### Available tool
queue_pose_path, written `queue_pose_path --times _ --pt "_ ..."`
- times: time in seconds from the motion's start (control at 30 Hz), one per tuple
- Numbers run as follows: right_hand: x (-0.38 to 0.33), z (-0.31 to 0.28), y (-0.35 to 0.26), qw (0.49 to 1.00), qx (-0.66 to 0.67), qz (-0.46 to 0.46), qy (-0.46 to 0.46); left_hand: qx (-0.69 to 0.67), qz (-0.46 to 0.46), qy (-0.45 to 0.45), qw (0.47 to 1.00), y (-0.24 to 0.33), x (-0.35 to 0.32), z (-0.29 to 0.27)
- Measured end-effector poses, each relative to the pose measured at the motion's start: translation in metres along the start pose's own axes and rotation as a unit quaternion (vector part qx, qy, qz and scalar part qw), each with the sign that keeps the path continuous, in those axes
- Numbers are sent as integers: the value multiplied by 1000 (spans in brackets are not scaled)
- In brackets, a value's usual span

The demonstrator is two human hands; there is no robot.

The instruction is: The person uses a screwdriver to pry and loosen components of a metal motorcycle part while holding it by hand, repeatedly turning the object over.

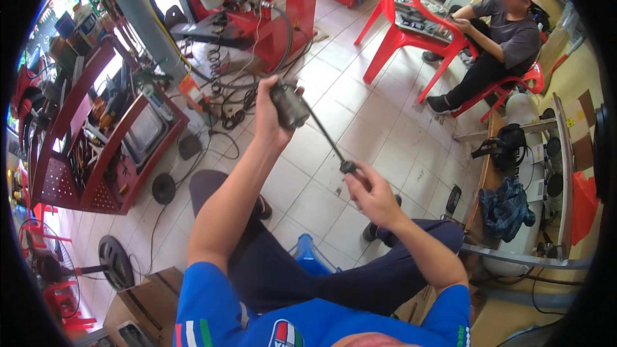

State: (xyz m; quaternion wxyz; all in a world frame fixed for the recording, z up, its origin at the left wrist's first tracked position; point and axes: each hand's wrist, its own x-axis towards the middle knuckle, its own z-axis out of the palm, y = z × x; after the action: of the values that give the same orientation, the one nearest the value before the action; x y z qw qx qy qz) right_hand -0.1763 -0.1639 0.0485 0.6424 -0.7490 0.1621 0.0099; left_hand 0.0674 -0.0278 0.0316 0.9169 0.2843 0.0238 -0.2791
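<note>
Out in front of me, my left hand (271, 119) is closed around a grimy metal cylinder (291, 108) that looks like a small motor. My right hand (374, 198), lower and to the right, grips the dark handle end of a long thin screwdriver (332, 141). Its black shaft slants up and left to the side of the cylinder. The tip is lost against the part, so I cannot tell whether it touches. Most of the handle is hidden in my fingers. Between my knees is a blue plastic stool or bin (311, 254).
A red tool trolley (96, 196) full of tools stands at left. Behind it are a grey post (138, 13), a red machine (283, 32) and cables on tiles. A person sits far right by a red chair (402, 35) bearing parts. A bench (485, 173) holds a plaid cloth (504, 209).
</note>
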Motion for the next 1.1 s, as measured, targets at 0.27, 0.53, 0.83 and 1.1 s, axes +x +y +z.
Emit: queue_pose_path --times 0.27,0.53,0.83,1.1 --pt "20 3 8 999 38 20 15 -31 10 11 999 3 2 30" --pt "37 5 7 997 10 -63 38 -44 9 65 997 6 2 35" --pt "49 4 13 988 -10 -123 87 -78 -4 31 996 15 12 -2" --pt "42 10 -1 983 -100 -110 107 -21 45 58 997 26 3 -1"
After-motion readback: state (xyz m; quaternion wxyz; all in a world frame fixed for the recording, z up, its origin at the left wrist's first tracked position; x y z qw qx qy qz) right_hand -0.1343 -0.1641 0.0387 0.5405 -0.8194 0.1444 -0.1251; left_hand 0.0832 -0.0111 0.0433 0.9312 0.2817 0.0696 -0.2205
